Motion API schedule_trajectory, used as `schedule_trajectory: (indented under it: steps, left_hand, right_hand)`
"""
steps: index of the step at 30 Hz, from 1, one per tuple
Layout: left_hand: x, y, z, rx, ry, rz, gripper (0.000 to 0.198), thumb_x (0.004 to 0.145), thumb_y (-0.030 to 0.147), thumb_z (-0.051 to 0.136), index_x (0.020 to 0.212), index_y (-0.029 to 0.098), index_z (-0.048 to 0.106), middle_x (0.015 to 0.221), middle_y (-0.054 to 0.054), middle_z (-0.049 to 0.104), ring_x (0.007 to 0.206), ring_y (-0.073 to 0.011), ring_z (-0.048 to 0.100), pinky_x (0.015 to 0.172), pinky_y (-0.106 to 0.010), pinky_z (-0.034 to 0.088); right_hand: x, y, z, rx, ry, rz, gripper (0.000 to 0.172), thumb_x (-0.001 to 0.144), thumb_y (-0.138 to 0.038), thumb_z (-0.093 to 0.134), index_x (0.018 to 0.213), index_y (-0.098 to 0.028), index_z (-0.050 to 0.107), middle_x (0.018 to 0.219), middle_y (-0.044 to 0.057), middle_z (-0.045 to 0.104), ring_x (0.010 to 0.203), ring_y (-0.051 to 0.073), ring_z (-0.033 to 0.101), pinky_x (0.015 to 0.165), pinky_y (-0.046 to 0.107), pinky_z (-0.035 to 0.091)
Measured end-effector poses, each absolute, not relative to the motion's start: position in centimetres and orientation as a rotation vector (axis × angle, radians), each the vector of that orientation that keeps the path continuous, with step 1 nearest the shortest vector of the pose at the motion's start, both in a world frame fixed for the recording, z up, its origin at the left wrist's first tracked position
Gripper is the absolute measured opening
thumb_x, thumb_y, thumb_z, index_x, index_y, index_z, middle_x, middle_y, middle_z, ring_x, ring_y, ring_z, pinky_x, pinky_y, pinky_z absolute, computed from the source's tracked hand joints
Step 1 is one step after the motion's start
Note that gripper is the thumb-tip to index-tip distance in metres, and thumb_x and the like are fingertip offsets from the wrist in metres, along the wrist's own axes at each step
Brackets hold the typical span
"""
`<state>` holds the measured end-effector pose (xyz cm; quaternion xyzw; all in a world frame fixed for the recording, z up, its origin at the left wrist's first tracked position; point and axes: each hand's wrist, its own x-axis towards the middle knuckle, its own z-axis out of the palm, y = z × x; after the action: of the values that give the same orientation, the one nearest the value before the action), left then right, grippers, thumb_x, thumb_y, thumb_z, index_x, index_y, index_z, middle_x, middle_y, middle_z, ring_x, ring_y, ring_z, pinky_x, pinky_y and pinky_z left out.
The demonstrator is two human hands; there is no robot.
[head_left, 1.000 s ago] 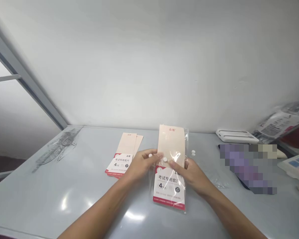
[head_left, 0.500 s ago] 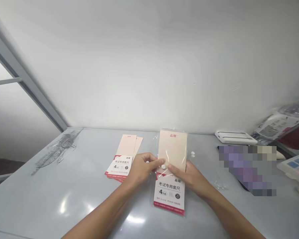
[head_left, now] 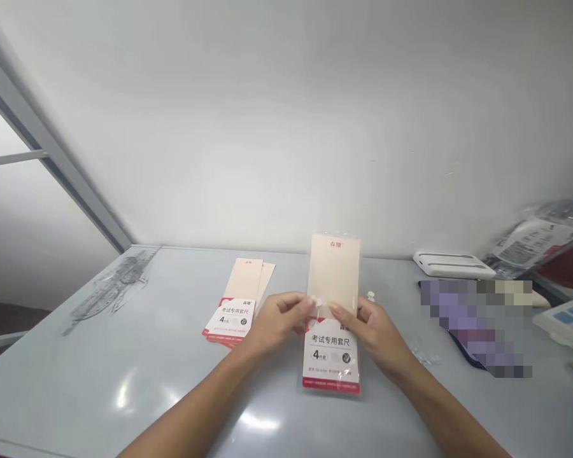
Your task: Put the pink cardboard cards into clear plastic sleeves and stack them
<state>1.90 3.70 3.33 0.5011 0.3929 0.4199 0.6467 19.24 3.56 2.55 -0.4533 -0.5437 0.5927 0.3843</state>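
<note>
Well, the clear pouch is held by both sides, maybe to keep it steady. The left hand is nearly closed, pinching it near a white button; the right hand is half curled, thumb in front. The pouch is between them, right of the cards.

A clear-sleeved card packet, cream above, white below with dark print and a red bottom strip, is held by its long sides in the fingers over the desk, lettering upright; a round white button shows near its left edge.
</note>
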Motion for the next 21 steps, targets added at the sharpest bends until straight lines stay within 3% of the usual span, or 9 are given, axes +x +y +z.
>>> schedule_trajectory:
  steps: [7,16,21]
  left_hand:
    - [2.1,3.7,2.4,1.179,0.951,0.967,0.032,0.072,0.043,0.058,0.06,0.013,0.054,0.058,-0.001,0.052,0.056,-0.0099,0.048,0.056,-0.024,0.036]
    - [2.4,3.5,1.9,1.296,1.069,0.953,0.036,0.074,0.05,0.051,0.07,0.014,0.055,0.067,-0.003,0.056,0.059,-0.013,0.051,0.054,-0.024,0.038]
    - [1.2,4.1,1.1,1.657,1.556,0.821,0.045,0.072,0.058,0.047,0.052,0.018,0.048,0.051,-0.001,0.048,0.047,-0.0122,0.042,0.046,-0.025,0.025]
  right_hand:
    - [19.0,3.3,2.3,-1.104,-1.472,1.511,0.038,0.074,-0.049,0.055,0.092,-0.016,0.058,0.087,0.007,0.068,0.075,0.023,0.064,0.062,0.032,0.05]
    - [18.6,3.2,2.0,-1.154,-1.513,1.483,0.038,0.074,-0.051,0.054,0.093,-0.017,0.058,0.09,0.007,0.067,0.08,0.023,0.062,0.066,0.033,0.05]
    - [19.0,3.8,0.8,-1.409,-1.645,1.283,0.041,0.076,-0.055,0.047,0.094,-0.019,0.058,0.07,0.003,0.064,0.061,0.019,0.059,0.053,0.03,0.045]
